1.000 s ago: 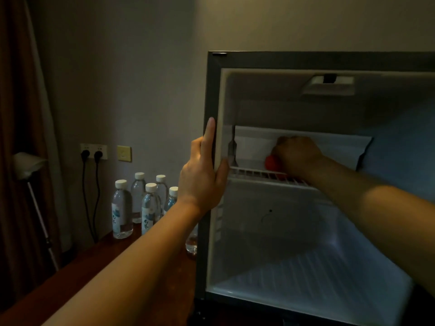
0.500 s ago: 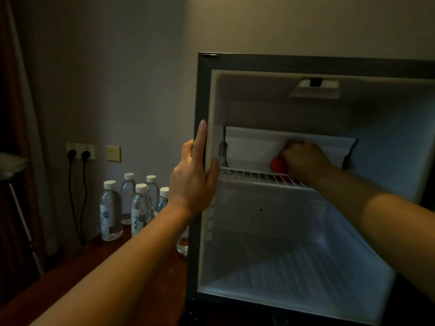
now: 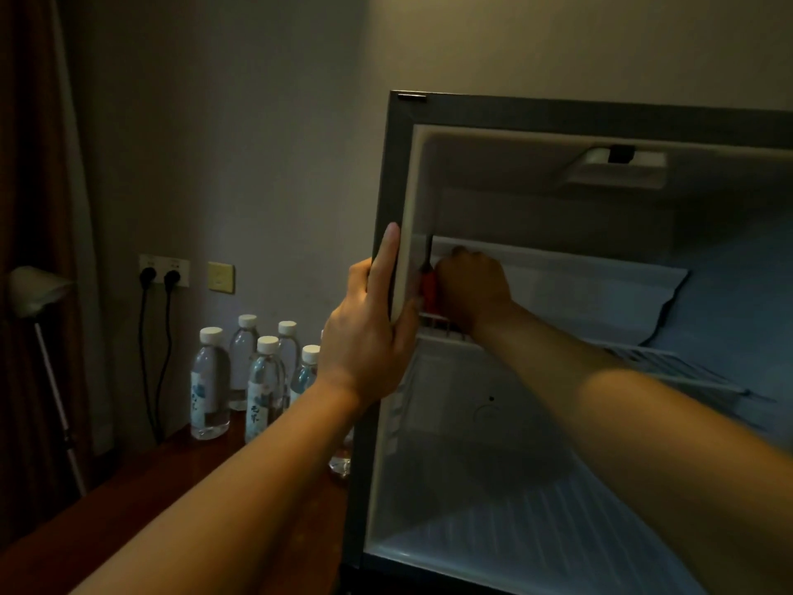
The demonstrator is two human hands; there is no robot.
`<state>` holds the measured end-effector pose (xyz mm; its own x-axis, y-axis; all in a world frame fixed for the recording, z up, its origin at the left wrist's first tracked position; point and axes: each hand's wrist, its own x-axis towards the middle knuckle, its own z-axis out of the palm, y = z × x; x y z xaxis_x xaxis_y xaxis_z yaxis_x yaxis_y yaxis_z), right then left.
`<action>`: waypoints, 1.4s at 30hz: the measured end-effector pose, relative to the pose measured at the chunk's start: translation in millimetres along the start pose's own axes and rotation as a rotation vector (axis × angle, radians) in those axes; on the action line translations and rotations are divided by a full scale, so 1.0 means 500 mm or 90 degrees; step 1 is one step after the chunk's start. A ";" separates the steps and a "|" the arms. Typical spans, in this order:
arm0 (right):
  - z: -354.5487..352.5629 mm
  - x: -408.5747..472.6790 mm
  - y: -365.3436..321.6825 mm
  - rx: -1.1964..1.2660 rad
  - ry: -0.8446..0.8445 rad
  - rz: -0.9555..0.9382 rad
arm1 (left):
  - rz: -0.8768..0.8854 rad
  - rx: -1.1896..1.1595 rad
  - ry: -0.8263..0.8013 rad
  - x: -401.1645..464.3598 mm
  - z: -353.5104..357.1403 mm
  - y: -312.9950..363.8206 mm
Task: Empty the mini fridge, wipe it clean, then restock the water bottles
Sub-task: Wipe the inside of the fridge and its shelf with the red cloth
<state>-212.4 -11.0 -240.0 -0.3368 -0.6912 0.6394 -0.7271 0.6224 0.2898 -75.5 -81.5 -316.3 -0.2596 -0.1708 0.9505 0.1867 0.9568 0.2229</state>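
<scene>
Right hand [image 3: 472, 289] hides most of a red object [image 3: 428, 289] in fridge [image 3: 388, 186]

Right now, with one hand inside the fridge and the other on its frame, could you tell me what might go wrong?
1. The right hand wipes a red cloth in the corner above the wire shelf; pressing down might tip or unseat the shelf.
2. The left hand grips the fridge frame; a hard pull could shift the fridge.
3. The water bottles stand close beside the left arm; an elbow swing could topple them.
</scene>
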 end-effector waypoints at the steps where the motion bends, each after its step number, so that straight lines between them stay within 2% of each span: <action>1: -0.002 -0.003 0.005 0.002 0.010 0.019 | 0.001 0.000 0.001 0.000 0.000 -0.001; 11: -0.043 -0.070 0.103 -0.043 -0.004 0.125 | 0.005 0.006 -0.028 -0.004 -0.007 0.005; 15: -0.047 -0.071 0.102 -0.003 -0.011 0.158 | 0.017 0.023 -0.043 -0.005 -0.008 0.003; 24: -0.039 -0.020 0.001 0.014 0.026 0.053 | 0.029 0.035 -0.035 -0.006 -0.002 -0.005; 29: -0.043 -0.012 -0.006 -0.021 0.014 0.044 | 0.034 0.036 -0.034 -0.004 -0.004 -0.008; 34: -0.036 -0.028 0.030 -0.011 -0.024 0.085 | 0.037 0.032 -0.037 -0.004 -0.005 -0.010; 42: -0.027 -0.101 0.173 -0.025 -0.004 0.203 | 0.038 0.014 -0.043 -0.002 -0.009 -0.011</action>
<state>-250.1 83.0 -237.5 -0.5478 -0.4618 0.6976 -0.5608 0.8214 0.1034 -72.2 -87.6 -317.5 -0.3125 -0.0970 0.9450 0.1826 0.9701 0.1600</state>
